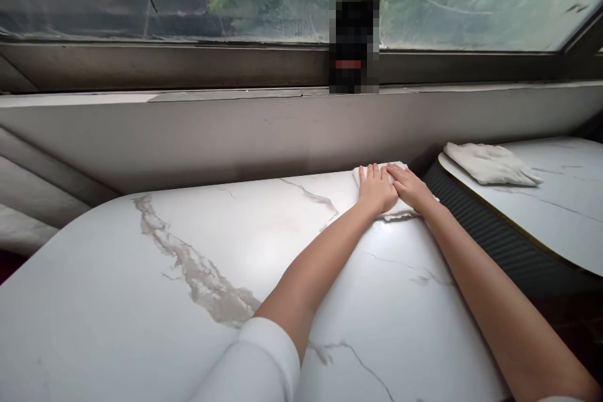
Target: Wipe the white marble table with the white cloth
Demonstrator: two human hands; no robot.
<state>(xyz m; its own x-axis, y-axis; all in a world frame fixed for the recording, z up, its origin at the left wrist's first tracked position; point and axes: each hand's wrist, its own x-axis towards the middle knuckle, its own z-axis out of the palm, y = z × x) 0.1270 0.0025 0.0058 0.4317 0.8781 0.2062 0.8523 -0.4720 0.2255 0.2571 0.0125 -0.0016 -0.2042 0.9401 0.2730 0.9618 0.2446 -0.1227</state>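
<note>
A folded white cloth (400, 208) lies at the far right corner of a white marble-patterned tabletop (264, 220). My left hand (377, 190) rests flat on the cloth, its fingers stretched out towards the wall. Close against it, my right hand (411, 188) is also laid on the cloth, fingers extended forward and to the left. Both palms press down from above, and the cloth shows around them and below the wrists. The undersides of both hands are hidden.
A second marble-patterned table (565, 201) stands to the right, bearing another folded white cloth (492, 163). Dark ribbed material (475, 213) fills the gap between the tables. A wall panel (211, 138) and windows (273, 0) border the far side, with a pixelated dark object (354, 44) on the sill.
</note>
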